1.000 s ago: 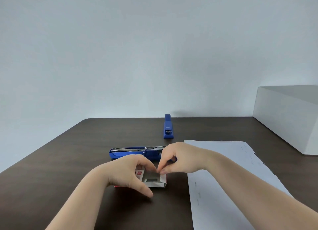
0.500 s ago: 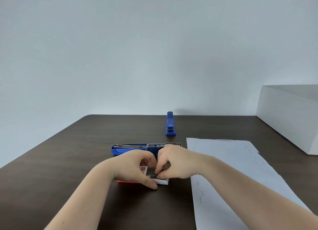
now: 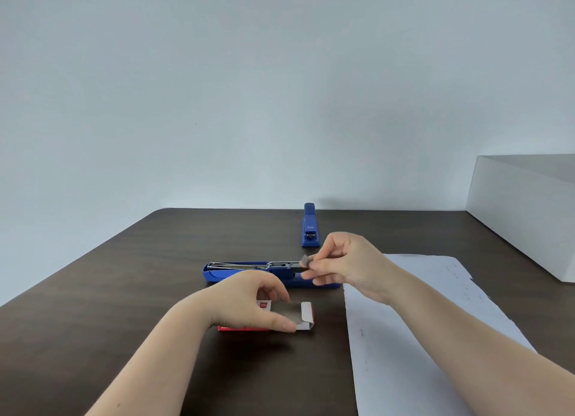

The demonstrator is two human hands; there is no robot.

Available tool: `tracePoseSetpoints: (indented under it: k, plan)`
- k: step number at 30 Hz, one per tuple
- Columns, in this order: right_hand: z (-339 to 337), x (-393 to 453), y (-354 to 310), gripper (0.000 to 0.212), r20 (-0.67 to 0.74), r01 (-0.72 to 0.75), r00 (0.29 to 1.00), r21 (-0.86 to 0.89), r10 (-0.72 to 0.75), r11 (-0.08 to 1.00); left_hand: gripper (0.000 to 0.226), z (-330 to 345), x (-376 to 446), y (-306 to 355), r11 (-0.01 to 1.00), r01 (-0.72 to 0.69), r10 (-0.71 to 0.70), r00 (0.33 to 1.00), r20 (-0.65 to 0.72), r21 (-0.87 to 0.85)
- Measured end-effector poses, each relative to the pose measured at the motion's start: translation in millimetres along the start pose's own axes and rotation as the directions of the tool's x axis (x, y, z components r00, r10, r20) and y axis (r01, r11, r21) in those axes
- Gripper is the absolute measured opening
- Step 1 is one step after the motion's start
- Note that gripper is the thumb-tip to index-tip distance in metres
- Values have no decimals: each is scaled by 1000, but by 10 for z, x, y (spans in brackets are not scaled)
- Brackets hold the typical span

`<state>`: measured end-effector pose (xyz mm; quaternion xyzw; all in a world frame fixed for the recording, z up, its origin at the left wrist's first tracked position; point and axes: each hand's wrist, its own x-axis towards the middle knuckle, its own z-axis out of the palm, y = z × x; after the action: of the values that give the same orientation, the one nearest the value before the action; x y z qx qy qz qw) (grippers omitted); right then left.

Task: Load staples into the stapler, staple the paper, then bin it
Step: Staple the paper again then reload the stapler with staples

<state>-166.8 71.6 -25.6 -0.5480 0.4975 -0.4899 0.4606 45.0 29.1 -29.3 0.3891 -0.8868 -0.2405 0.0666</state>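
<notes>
Right hand point(image 3: 348, 264) pinches staples point(image 3: 306, 261) above open stapler point(image 3: 249, 271).

Matt dark wood-grain table point(image 3: 124, 291), glossy blue plastic stapler point(image 3: 217, 275), bright metal rail point(image 3: 239, 264).

A single wide-angle view from the person's head looks forward and only slightly down, so the pale bare wall point(image 3: 280, 88) fills the upper half and the dark brown wooden table point(image 3: 93, 291) the lower. Both forearms enter from the bottom edge, close to the lens. The table's far edge lies mid-frame, near the wall. A white box-shaped bin point(image 3: 525, 216) is cut by the right edge; white paper sheets point(image 3: 429, 347) run off the bottom right
</notes>
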Motion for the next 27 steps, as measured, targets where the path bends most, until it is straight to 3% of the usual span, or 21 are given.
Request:
tracePoseSetpoints:
  k: [5, 11, 16, 21, 24, 27]
  plan:
    - [-68, 37, 33, 16, -122, 51, 992, 112, -37, 992, 28, -30, -3, 30, 996, -34, 20, 986, -167, -81]
    - [-117, 73, 14, 7, -265, 89, 963, 175, -40, 980, 22, -44, 0, 0, 993, -26, -12, 950, -312, -119]
    - [-60, 155, -8, 11, -326, 68, 938, -165, -120, 984, 21, -52, 48, -104, 986, -47, -31, 891, -454, -159]
    - [27, 216, -38, 17, -180, 42, 969, -550, -167, 834, 19, -85, 113, -220, 983, -19, -87, 824, -559, -181]
    - [92, 260, -37, 19, -70, 75, 984, -667, -162, 741, 17, -90, 140, -314, 995, 37, -87, 795, -601, -95]
    - [139, 306, -41, 15, -37, 86, 988, -681, -151, 727, 20, -68, 164, -373, 996, 80, -81, 790, -608, -29]
